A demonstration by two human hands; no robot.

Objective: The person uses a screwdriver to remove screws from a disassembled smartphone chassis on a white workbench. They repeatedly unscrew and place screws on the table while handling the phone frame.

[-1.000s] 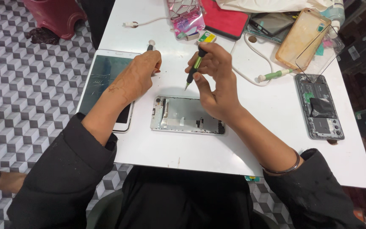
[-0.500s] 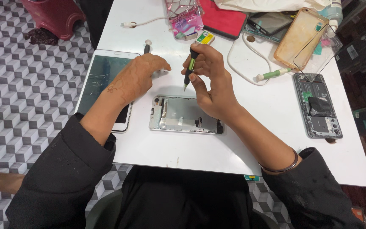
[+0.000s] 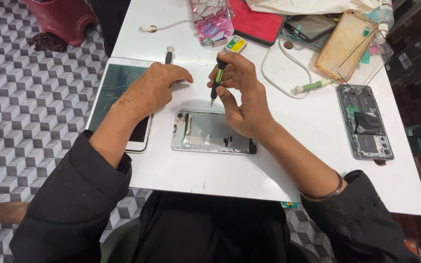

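Note:
An opened phone frame (image 3: 205, 132) lies flat on the white table (image 3: 288, 160) in front of me. My right hand (image 3: 242, 95) holds a small green and black screwdriver (image 3: 217, 82) upright, tip down, just above the frame's top edge. My left hand (image 3: 154, 87) rests palm down on the table, fingers reaching right toward the screwdriver, partly over a white tablet (image 3: 118, 97) with a cracked screen. A second black tool (image 3: 168, 54) lies just beyond my left hand.
Another opened phone (image 3: 365, 122) lies at the right. Behind are a tan phone case (image 3: 344, 44), a white cable (image 3: 278, 78), a green-handled tool (image 3: 317, 85), a red case (image 3: 259, 22) and a small yellow box (image 3: 235, 45). A red stool (image 3: 59, 17) stands on the patterned floor.
My right hand has stood the screwdriver more upright and brought its tip down toward the frame's top edge. My left hand has slid slightly toward the right.

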